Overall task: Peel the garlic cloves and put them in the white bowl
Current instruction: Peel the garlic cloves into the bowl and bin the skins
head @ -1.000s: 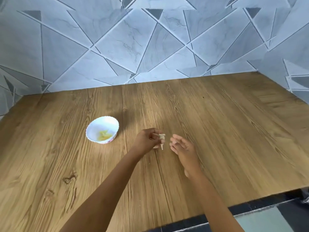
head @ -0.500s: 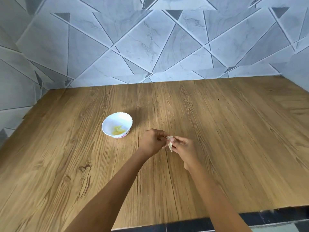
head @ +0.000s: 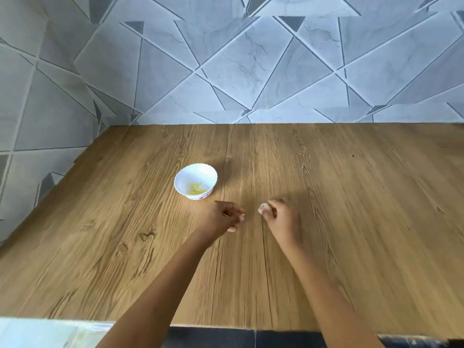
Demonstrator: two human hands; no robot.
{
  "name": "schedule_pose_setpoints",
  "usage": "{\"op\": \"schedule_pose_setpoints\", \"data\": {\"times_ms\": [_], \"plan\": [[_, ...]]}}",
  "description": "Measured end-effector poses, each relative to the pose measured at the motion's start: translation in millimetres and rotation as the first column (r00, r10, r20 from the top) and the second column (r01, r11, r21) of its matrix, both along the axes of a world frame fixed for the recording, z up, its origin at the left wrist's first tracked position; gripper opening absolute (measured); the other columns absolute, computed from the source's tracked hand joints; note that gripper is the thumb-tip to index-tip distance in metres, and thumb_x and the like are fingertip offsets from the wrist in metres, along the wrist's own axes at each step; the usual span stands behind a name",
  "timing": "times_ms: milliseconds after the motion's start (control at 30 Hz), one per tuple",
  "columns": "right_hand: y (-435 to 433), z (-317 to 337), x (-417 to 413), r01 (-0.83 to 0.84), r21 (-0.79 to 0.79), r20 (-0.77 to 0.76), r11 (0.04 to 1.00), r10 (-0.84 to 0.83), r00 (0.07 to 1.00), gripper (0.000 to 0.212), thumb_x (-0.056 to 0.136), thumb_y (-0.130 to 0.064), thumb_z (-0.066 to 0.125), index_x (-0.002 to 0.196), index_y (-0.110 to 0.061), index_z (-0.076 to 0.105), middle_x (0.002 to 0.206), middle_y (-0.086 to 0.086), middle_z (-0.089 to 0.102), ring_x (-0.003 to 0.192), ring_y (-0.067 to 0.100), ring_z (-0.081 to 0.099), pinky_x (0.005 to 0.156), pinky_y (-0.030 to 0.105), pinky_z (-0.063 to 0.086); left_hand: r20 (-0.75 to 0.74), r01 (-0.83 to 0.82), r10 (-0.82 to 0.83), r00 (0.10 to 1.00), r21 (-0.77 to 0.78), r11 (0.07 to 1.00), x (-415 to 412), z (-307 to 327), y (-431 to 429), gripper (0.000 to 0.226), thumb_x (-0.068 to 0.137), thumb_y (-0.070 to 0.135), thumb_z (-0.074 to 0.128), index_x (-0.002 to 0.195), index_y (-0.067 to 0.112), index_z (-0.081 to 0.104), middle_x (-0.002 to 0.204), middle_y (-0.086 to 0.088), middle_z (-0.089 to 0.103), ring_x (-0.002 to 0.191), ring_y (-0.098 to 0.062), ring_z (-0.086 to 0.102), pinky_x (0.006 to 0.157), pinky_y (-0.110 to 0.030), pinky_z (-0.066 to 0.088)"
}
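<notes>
A small white bowl (head: 195,182) with a scalloped rim stands on the wooden table and holds a few yellowish peeled cloves (head: 197,189). My right hand (head: 280,218) pinches a pale garlic clove (head: 263,208) at its fingertips, just above the table and to the right of the bowl. My left hand (head: 226,218) hovers a short way left of the clove, its fingers curled towards the thumb. A pale fleck shows at its fingertips; I cannot tell whether it is skin or a nail.
The wooden table (head: 351,222) runs back to a grey tiled wall (head: 251,71) and left to another tiled wall. Its front edge lies near the bottom of the view, with a dark floor below.
The hands met at the clove half a second ago and have since pulled apart. The clove went from my left hand to my right. The camera has tilted and shifted.
</notes>
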State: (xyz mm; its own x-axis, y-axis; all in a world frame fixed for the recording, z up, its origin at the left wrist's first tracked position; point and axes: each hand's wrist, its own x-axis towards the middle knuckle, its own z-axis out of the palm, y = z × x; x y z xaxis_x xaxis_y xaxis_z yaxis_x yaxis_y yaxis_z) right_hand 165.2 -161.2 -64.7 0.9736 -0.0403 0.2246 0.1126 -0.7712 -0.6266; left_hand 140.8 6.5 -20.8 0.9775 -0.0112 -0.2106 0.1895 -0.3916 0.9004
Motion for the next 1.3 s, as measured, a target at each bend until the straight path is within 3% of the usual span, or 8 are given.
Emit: {"op": "schedule_pose_setpoints", "data": {"times_ms": [167,400,600,833,900,1000,1067,1300], "plan": [[-6.0,3.5,-40.3,-0.059,-0.031,0.301,0.998,0.065,0.951,0.026,0.081,-0.007,0.071,0.107,-0.005,0.068,0.097,0.007,0.064,0.079,0.022,0.065,0.064,0.025,0.049,0.056,-0.025,0.015,0.998,0.172,0.985,-34.2,3.9,14.8,0.005,0.083,0.008,0.072,0.083,0.004,0.069,0.067,-0.006,0.066,0.055,-0.010,0.063,0.057,-0.019,0.054],[14.2,-33.3,-91.0,-0.249,-0.291,0.180,0.924,0.309,0.934,0.038,0.081,-0.019,0.070,0.117,-0.008,0.066,0.123,0.011,0.064,0.114,0.029,0.061,0.094,0.043,0.049,-0.016,0.055,-0.053,0.998,0.463,0.884,-68.8,5.0,18.8,0.009,0.079,0.003,0.070,0.079,0.011,0.074,0.065,0.006,0.067,0.059,-0.004,0.063,0.070,-0.023,0.056],[17.6,-36.4,-99.7,-0.192,-0.409,0.184,0.892,0.287,0.940,0.053,0.089,-0.034,0.032,0.122,-0.005,0.063,0.129,0.014,0.059,0.122,0.028,0.055,0.103,0.042,0.033,-0.105,0.080,-0.026,0.994,0.561,0.824,-73.5,7.7,10.9,0.006,0.078,0.012,0.074,0.083,0.014,0.075,0.078,0.007,0.066,0.076,-0.006,0.061,0.082,-0.027,0.053],[18.9,-34.2,-100.6,-0.242,-0.329,0.175,0.913,0.310,0.934,0.039,0.084,-0.019,0.065,0.119,-0.003,0.064,0.128,0.016,0.059,0.120,0.031,0.056,0.101,0.043,0.036,-0.045,0.037,-0.005,0.999,0.764,0.644,-75.8,5.5,-8.3,0.009,0.086,0.015,0.065,0.092,0.015,0.070,0.094,0.000,0.068,0.089,-0.017,0.063,0.071,-0.026,0.052],[17.6,-29.8,-101.7,-0.304,-0.190,0.163,0.934,0.335,0.928,0.034,0.084,-0.014,0.070,0.116,-0.005,0.065,0.126,0.012,0.061,0.116,0.028,0.059,0.096,0.041,0.046,-0.025,0.031,-0.020,1.000,0.696,0.717,-77.8,4.2,-0.6,0.007,0.084,0.013,0.067,0.088,0.015,0.072,0.092,0.001,0.068,0.084,-0.013,0.063,0.070,-0.025,0.051],[19.7,-9.5,-104.9,-0.392,0.156,0.063,0.907,0.387,0.920,0.025,0.087,-0.016,0.067,0.112,-0.010,0.068,0.101,-0.002,0.068,0.091,0.005,0.063,0.081,0.021,0.053,-0.062,-0.012,0.027,0.998,0.232,0.973,-83.0,3.0,21.4,0.005,0.080,0.004,0.072,0.083,0.007,0.073,0.076,-0.003,0.069,0.069,-0.010,0.063,0.070,-0.024,0.056],[26.5,4.2,-104.5,-0.374,0.368,-0.090,0.851,0.433,0.897,0.016,0.087,-0.020,0.066,0.103,-0.016,0.071,0.084,-0.013,0.067,0.076,-0.005,0.060,0.070,0.011,0.048,-0.073,-0.035,0.037,0.997,0.033,0.999,-88.1,4.6,28.9,0.006,0.080,0.001,0.072,0.083,0.007,0.072,0.069,-0.002,0.068,0.062,-0.007,0.063,0.063,-0.019,0.054],[40.1,13.9,-100.5,-0.255,0.566,-0.247,0.784,0.456,0.855,0.007,0.090,-0.017,0.063,0.083,-0.018,0.066,0.080,0.001,0.069,0.068,0.003,0.059,0.064,0.017,0.046,-0.011,-0.030,0.030,0.999,0.027,0.999,-89.3,7.0,34.8,0.003,0.083,0.009,0.071,0.081,0.007,0.069,0.073,-0.009,0.069,0.064,-0.010,0.064,0.063,-0.020,0.056]]}}
